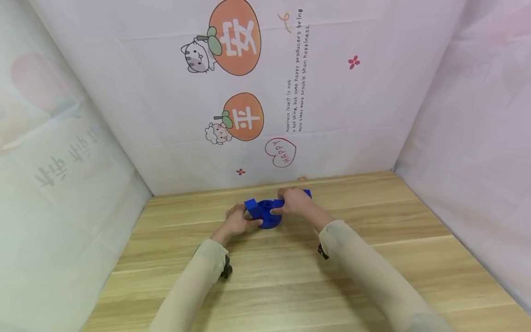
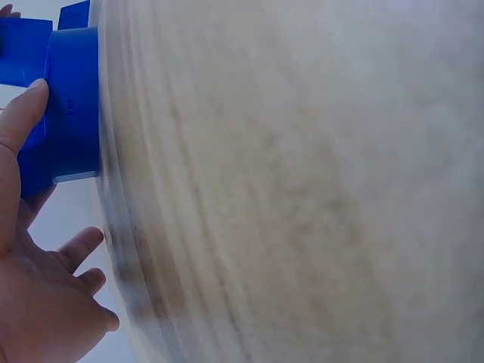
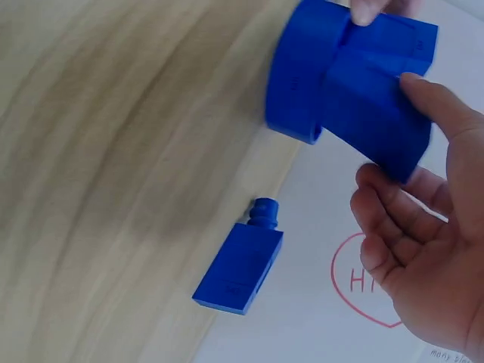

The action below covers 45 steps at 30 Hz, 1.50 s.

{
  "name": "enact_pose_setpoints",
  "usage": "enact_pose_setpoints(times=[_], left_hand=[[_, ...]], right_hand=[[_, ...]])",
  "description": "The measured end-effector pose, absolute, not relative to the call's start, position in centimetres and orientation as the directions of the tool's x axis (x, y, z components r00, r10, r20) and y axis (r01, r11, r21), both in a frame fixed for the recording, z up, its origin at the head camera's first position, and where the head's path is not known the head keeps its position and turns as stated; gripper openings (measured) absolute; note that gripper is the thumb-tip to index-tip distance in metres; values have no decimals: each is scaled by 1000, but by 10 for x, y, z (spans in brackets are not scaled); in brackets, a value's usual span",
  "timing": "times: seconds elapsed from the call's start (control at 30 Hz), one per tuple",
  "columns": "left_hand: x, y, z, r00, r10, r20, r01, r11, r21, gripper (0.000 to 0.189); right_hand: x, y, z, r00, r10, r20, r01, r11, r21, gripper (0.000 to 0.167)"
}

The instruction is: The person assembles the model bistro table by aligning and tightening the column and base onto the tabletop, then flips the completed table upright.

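Note:
A round blue base (image 1: 270, 223) lies on the table toward the back, with a raised ring in its top. My left hand (image 1: 237, 220) pinches a blue block (image 1: 251, 207) at the base's left side, its thumb (image 2: 30, 110) on the near face and the other fingers spread below. From the right, my right hand (image 1: 295, 201) pinches another angled blue block (image 3: 370, 110) between thumb and fingers, right against the base. A loose blue piece (image 3: 238, 268) with a ribbed peg rests on the table beyond my right hand, partly hidden by it in the head view.
Wood-grain table (image 1: 282, 286) extends toward me. A white printed sheet (image 1: 332, 115) rises right behind the work, and white sheets (image 1: 469, 161) stand at the left and right sides. Black straps (image 1: 226, 267) show at both wrists.

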State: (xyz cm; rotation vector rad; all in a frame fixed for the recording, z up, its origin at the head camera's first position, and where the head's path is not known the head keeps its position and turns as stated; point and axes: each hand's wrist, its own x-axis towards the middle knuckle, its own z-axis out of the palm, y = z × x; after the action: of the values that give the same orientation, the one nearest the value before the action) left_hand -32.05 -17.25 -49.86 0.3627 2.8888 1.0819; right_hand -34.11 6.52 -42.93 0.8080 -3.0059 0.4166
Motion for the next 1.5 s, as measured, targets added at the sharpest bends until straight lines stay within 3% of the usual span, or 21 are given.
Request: enact_pose_setpoints(times=[0.4,0.7,1.07,1.33,1.5], left_hand=[[-320,-175,-498,-979,200,26,169,740,651,69],[-319,-175,-502,-977,210,23,177,759,626,67],[-318,-172,-496,-983,185,-17,137,783,607,86],[-318,-173,-504,-980,200,1,144,703,696,77],[-315,-172,-503,-984,177,-11,116,689,716,83]], right_hand=[[-335,69,-425,-771,-634,50,-630,750,-203,49],[-333,68,-421,-760,-650,5,-640,746,-187,55],[-340,72,-416,-751,-660,22,-652,736,-182,55],[-338,74,-421,-759,-651,-3,-635,741,-220,55],[-341,85,-422,-742,-670,3,-650,718,-248,58]])
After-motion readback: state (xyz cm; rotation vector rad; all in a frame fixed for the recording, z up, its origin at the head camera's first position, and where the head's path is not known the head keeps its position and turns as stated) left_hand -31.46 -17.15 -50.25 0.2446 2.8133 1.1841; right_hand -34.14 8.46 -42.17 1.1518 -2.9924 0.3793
